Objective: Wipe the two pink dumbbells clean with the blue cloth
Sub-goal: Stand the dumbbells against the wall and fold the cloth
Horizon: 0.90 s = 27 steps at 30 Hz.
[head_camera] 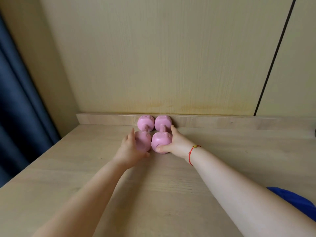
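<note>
Here, two pink dumbbells lie side by side at the far edge of the wooden table point(85, 168), handles pointing away from the person. Their far heads sit against the low rail point(222, 122) along the back of the table, and their heads nearly touch each other.

The left hand point(129, 147) wraps the near head of the left dumbbell point(145, 123), fingers up its outer side and thumb under the near end. This hand is blurred, so its finer finger positions cannot be told. The right hand point(177, 142) grasps the near head of the right dumbbell point(162, 140), thumb pressed on the end face and fingers along the right side. A red string bracelet point(192, 152) circles that wrist.

The blue cloth point(294, 200) lies on the table at the lower right, well apart from the dumbbells and partly hidden behind the right forearm.

Bare tabletop stretches from the dumbbells toward the person, and to both sides along the rail. The table's left edge runs diagonally beside a dark blue curtain point(17, 117). Behind the rail rises a pale wood wall panel point(153, 65).
</note>
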Available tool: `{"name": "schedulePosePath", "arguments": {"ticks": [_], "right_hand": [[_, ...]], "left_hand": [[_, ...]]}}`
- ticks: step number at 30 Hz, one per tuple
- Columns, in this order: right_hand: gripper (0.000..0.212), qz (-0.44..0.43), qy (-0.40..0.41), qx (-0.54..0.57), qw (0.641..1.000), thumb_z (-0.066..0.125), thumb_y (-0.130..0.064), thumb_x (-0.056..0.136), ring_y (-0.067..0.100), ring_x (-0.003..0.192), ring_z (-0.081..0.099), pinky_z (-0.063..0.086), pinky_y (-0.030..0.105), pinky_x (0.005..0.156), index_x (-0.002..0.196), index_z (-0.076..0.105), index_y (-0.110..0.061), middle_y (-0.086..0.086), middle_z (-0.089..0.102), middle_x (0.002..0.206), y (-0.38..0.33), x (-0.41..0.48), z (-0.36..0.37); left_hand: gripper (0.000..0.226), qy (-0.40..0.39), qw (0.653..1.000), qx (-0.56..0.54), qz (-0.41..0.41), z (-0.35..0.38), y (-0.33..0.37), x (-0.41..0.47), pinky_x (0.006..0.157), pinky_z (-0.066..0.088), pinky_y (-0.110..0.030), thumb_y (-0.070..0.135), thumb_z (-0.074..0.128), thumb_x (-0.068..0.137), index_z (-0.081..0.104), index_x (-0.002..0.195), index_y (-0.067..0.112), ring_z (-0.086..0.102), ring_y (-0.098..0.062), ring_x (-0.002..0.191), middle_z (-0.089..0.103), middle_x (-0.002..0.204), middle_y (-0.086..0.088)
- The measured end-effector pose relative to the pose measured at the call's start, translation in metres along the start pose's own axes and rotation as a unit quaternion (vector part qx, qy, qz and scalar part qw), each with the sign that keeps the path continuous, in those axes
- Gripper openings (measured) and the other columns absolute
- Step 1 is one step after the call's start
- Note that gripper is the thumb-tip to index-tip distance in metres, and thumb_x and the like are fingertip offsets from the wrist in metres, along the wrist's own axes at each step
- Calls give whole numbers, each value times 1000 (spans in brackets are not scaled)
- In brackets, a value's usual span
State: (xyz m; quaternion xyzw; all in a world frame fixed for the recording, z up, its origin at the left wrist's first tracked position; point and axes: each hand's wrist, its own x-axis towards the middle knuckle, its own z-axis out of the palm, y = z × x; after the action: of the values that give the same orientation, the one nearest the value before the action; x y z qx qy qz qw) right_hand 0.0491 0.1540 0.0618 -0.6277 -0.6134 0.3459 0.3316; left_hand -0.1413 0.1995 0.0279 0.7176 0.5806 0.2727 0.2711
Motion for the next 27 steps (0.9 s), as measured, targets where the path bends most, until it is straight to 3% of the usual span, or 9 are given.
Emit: {"name": "schedulePosePath", "arguments": {"ticks": [4, 7, 10, 16, 20, 23, 25, 27], "right_hand": [[91, -10, 6, -58, 998, 81, -30, 77, 12, 116, 44, 37, 23, 91, 150, 28, -18, -4, 42, 137, -15, -31, -26], [90, -1, -3, -72, 997, 82, -34, 75, 16, 131, 44, 38, 29, 105, 149, 33, -20, -1, 43, 146, -15, -53, -50], [82, 10, -28, -109, 994, 80, -36, 77, 15, 135, 44, 36, 28, 109, 146, 40, -19, 2, 43, 150, -9, -76, -72], [64, 61, -101, -222, 968, 75, -41, 82, 9, 124, 53, 38, 30, 110, 138, 50, -27, -6, 56, 138, 14, -137, -115], [18, 60, -75, -280, 955, 72, -36, 85, 3, 103, 64, 48, 32, 101, 102, 74, -30, -17, 71, 106, 36, -176, -137], [8, 64, -41, -274, 959, 71, -35, 86, -2, 90, 66, 52, 28, 91, 89, 78, -31, -22, 73, 90, 54, -208, -148], [11, 58, -36, -245, 967, 72, -33, 86, -7, 97, 62, 48, 24, 94, 95, 77, -35, -26, 71, 99, 73, -227, -155], [33, 51, -81, -248, 964, 71, -28, 87, -10, 126, 45, 35, 18, 108, 119, 67, -38, -29, 57, 129, 94, -239, -157]], "left_hand": [[108, 92, 985, 138, 38, 3, 14, -18, 120, 14, -47, 37, 81, 74, 13, 155, 11, 9, -32, 149, 18, 159, -13], [90, 70, 975, 197, 75, 9, 27, -27, 121, 3, -51, 42, 73, 78, 25, 152, 21, 0, -31, 151, 20, 160, -6], [78, 54, 962, 238, 120, 21, 41, -40, 120, -1, -55, 43, 68, 82, 31, 148, 26, -2, -31, 151, 17, 160, -3], [71, 4, 922, 308, 234, 53, 70, -68, 119, -4, -54, 53, 64, 83, 41, 143, 23, -5, -28, 150, 22, 158, -1], [69, -91, 916, 295, 257, 79, 94, -87, 120, -4, -50, 49, 61, 89, 36, 148, 25, -1, -23, 152, 27, 157, 1], [69, -139, 909, 275, 280, 100, 103, -94, 121, -5, -48, 48, 62, 89, 36, 149, 24, 5, -21, 151, 30, 156, 0], [71, -172, 914, 237, 282, 112, 110, -96, 122, -1, -43, 46, 62, 89, 35, 149, 21, 10, -21, 151, 28, 158, -3], [70, -188, 919, 205, 280, 119, 116, -95, 121, 5, -37, 44, 61, 91, 34, 150, 16, 15, -23, 149, 25, 159, -7]]}}
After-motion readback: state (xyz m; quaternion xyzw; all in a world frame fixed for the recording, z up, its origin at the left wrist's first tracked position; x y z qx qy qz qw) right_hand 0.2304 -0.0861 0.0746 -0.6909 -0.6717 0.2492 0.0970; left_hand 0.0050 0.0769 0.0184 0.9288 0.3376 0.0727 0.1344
